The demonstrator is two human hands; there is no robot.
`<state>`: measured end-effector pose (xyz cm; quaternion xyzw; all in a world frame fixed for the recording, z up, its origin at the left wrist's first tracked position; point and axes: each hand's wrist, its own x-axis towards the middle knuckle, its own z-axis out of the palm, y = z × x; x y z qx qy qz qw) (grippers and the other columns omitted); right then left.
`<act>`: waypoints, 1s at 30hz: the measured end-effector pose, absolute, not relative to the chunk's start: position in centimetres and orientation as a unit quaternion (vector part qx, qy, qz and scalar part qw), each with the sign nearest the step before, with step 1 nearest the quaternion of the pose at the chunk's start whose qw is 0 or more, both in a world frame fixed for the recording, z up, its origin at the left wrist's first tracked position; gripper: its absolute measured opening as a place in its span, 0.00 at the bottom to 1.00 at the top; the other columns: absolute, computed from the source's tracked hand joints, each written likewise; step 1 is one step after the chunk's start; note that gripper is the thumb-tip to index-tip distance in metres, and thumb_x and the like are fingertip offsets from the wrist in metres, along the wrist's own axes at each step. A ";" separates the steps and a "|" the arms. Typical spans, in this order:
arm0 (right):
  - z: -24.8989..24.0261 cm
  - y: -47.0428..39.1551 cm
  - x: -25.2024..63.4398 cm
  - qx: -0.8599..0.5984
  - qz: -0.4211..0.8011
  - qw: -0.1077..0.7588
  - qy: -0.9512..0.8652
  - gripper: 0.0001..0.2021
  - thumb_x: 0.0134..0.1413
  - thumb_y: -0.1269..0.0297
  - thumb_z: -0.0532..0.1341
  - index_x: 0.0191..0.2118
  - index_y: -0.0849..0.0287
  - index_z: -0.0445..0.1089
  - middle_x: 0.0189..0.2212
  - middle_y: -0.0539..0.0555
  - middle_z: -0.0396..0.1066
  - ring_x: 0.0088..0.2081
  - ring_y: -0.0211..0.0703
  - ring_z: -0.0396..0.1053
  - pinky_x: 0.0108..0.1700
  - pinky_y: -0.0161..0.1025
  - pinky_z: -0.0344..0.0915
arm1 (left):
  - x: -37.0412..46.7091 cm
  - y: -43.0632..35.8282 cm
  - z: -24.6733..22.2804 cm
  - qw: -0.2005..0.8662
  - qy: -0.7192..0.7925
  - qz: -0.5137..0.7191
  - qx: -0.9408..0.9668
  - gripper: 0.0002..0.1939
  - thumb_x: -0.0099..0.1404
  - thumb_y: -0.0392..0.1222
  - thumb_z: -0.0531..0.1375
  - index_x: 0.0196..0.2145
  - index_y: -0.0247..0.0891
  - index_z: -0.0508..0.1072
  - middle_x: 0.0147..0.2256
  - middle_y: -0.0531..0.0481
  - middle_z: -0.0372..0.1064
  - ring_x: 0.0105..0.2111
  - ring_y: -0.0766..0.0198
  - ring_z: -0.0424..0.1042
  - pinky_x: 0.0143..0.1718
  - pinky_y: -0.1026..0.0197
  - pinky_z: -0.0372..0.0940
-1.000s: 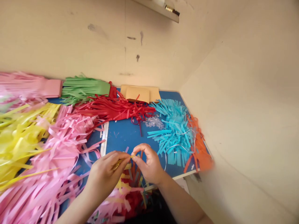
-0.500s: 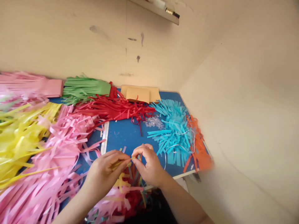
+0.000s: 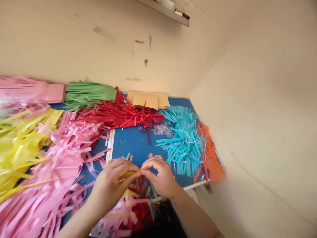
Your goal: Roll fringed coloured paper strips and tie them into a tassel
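A thin yellow paper strip (image 3: 128, 174) runs between my two hands over the front of the blue table (image 3: 128, 142). My left hand (image 3: 112, 180) pinches it between thumb and fingers, with part of it tucked inside the palm. The fingertips of my right hand (image 3: 158, 175) close on its other end, touching the left fingertips. Below the hands, multicoloured paper fringe (image 3: 123, 211) in pink, red and yellow hangs near my lap. A white string (image 3: 187, 154) lies over the turquoise fringe (image 3: 184, 132) to the right of my hands.
Pink (image 3: 66, 158), yellow (image 3: 22, 142), green (image 3: 91, 92) and red fringed paper (image 3: 119, 114) covers the left and back. Folded tan paper (image 3: 146, 99) rests against the wall. Small clear pieces (image 3: 162, 130) lie beside orange and turquoise fringe; the orange fringe (image 3: 210, 158) overhangs the right edge.
Both hands stay pinched on the yellow strip, with the fingers shifting slightly and the left hand tilting a little. The table's things have not moved apart from a small camera shift.
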<state>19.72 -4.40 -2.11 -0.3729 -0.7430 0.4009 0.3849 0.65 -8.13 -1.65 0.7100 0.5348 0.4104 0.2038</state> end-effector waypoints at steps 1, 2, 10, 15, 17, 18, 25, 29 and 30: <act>-2.2 -4.4 19.8 -0.370 0.399 0.391 -0.742 0.09 0.61 0.61 0.63 0.29 0.54 0.73 0.30 0.50 0.78 0.34 0.41 0.75 0.53 0.44 0.61 | 0.5 -8.1 -1.7 0.200 0.530 0.404 0.719 0.10 0.64 0.51 0.61 0.31 0.45 0.78 0.29 0.53 0.77 0.29 0.65 0.76 0.32 0.64 0.69; -2.2 -4.4 19.8 -0.369 0.401 0.397 -0.738 0.09 0.61 0.61 0.64 0.29 0.54 0.73 0.30 0.50 0.78 0.33 0.41 0.75 0.53 0.44 0.62 | 0.4 -8.1 -1.8 0.197 0.529 0.398 0.723 0.11 0.65 0.50 0.61 0.30 0.45 0.78 0.28 0.53 0.77 0.29 0.65 0.76 0.32 0.64 0.68; -2.3 -4.9 19.4 -0.375 0.374 0.414 -0.740 0.06 0.59 0.65 0.64 0.30 0.54 0.73 0.30 0.49 0.79 0.33 0.40 0.76 0.48 0.42 0.60 | 0.4 -8.9 -2.8 0.088 0.482 0.426 0.760 0.05 0.64 0.37 0.62 0.38 0.46 0.75 0.35 0.57 0.79 0.35 0.66 0.77 0.59 0.54 0.59; -2.2 -5.1 19.4 -0.372 0.353 0.423 -0.747 0.07 0.60 0.65 0.63 0.30 0.54 0.73 0.30 0.49 0.79 0.33 0.40 0.76 0.46 0.42 0.61 | 0.8 -8.9 -2.9 0.074 0.463 0.426 0.774 0.09 0.64 0.32 0.61 0.39 0.45 0.74 0.35 0.57 0.79 0.34 0.68 0.78 0.62 0.53 0.56; -2.1 -5.1 19.5 -0.369 0.337 0.429 -0.753 0.07 0.60 0.66 0.62 0.30 0.54 0.73 0.30 0.49 0.79 0.32 0.40 0.76 0.46 0.43 0.61 | 0.9 -8.9 -2.9 0.075 0.460 0.426 0.775 0.08 0.64 0.32 0.61 0.39 0.44 0.74 0.35 0.57 0.79 0.34 0.68 0.78 0.63 0.52 0.56; -2.1 -5.1 19.6 -0.368 0.330 0.431 -0.755 0.07 0.60 0.66 0.62 0.30 0.54 0.72 0.30 0.49 0.79 0.32 0.40 0.76 0.46 0.43 0.61 | 0.9 -8.9 -2.8 0.076 0.459 0.427 0.775 0.08 0.64 0.32 0.61 0.39 0.44 0.74 0.34 0.57 0.79 0.34 0.68 0.78 0.63 0.51 0.56; -2.0 -5.2 19.7 -0.367 0.311 0.440 -0.758 0.07 0.60 0.67 0.62 0.30 0.54 0.72 0.29 0.49 0.79 0.33 0.40 0.76 0.44 0.42 0.62 | 1.2 -8.8 -2.9 0.089 0.453 0.430 0.776 0.10 0.63 0.32 0.61 0.40 0.44 0.74 0.35 0.57 0.80 0.34 0.67 0.79 0.64 0.50 0.56; -2.0 -5.1 20.1 -0.367 0.297 0.433 -0.768 0.06 0.60 0.68 0.61 0.31 0.53 0.72 0.30 0.48 0.79 0.33 0.40 0.76 0.45 0.42 0.62 | 1.2 -8.7 -2.7 0.093 0.445 0.433 0.778 0.10 0.63 0.32 0.61 0.40 0.44 0.74 0.35 0.57 0.80 0.33 0.66 0.79 0.65 0.48 0.55; -2.0 -5.0 20.2 -0.367 0.294 0.432 -0.770 0.06 0.60 0.67 0.61 0.31 0.53 0.72 0.30 0.48 0.79 0.33 0.40 0.76 0.45 0.42 0.62 | 1.1 -8.6 -2.6 0.089 0.442 0.428 0.783 0.10 0.63 0.32 0.61 0.40 0.44 0.74 0.35 0.57 0.80 0.33 0.66 0.79 0.65 0.48 0.54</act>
